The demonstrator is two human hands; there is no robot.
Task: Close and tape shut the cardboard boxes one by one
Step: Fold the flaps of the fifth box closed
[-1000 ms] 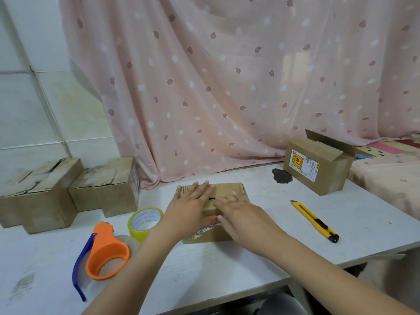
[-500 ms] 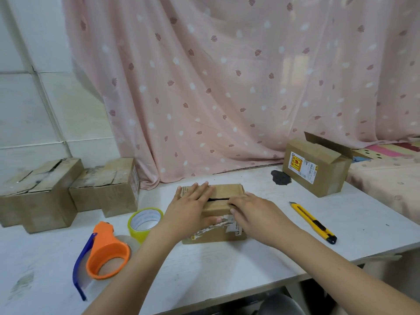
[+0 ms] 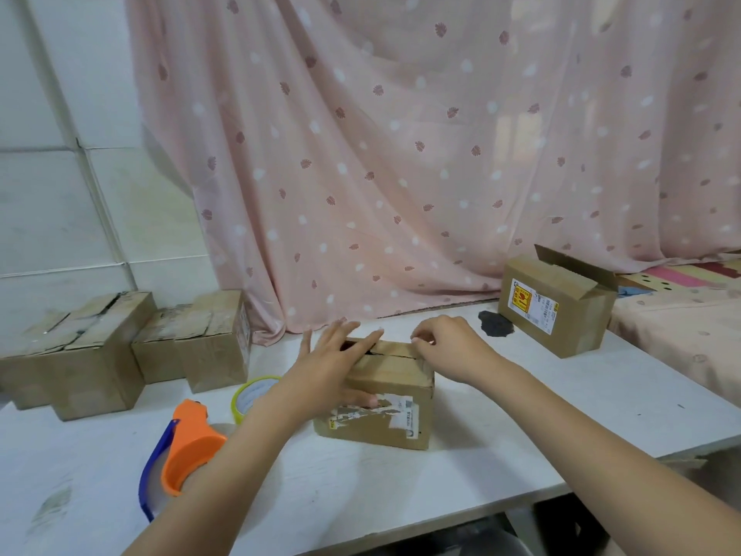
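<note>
1. The left hand (image 3: 335,363) lies flat on the box (image 3: 381,399), fingers straight and spread across its top flaps, thumb down on the front face.
2. The right hand (image 3: 445,347) rests at the box's far right top edge with fingers curled; whether they pinch a flap I cannot tell.
3. A dark gap shows between the top flaps, so the box is not yet fully closed.
4. The box stands on the table (image 3: 521,415), near its middle.
5. Left of the box lies a yellow tape roll (image 3: 250,395), and nearer the person an orange dispenser (image 3: 188,447).
6. Further left of the box stand two taped boxes (image 3: 120,351).
7. Right of the box and further back stands an open box (image 3: 557,302) with one flap up.
</note>
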